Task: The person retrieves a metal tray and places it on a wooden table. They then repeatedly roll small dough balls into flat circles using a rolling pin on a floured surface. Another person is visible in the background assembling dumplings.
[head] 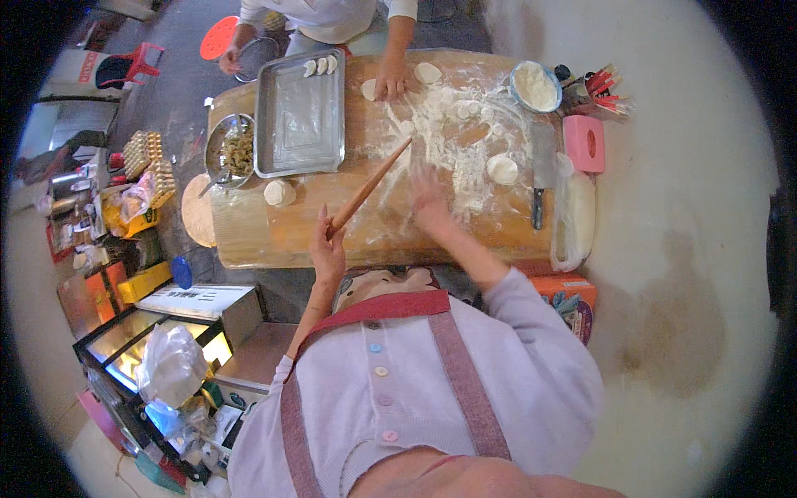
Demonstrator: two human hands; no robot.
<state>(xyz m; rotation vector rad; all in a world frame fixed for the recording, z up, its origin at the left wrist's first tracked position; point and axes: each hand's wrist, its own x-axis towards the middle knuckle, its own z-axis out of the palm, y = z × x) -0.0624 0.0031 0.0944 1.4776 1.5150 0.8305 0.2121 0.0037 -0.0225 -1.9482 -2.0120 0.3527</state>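
My left hand [328,246] grips one end of a tapered wooden rolling pin [370,187], raised slantwise over the wooden table. Motion blurs my right hand [428,196] above the floured surface; whether it holds anything I cannot tell. Loose white flour [461,143] surrounds small dough pieces [470,111] beyond it. One stack of round dough wrappers [502,169] sits to the right, another stack [279,193] to the left. Two flat wrappers, one of them at the far edge [428,73], lie near a co-worker's hand [390,78].
A metal tray [299,124] holds several dumplings [321,65]. Left of it stands a metal bowl of filling [235,149]. On the right are a flour bowl [535,87], a cleaver [543,162], a pink container [584,143] and bagged dough [579,211]. A co-worker stands opposite.
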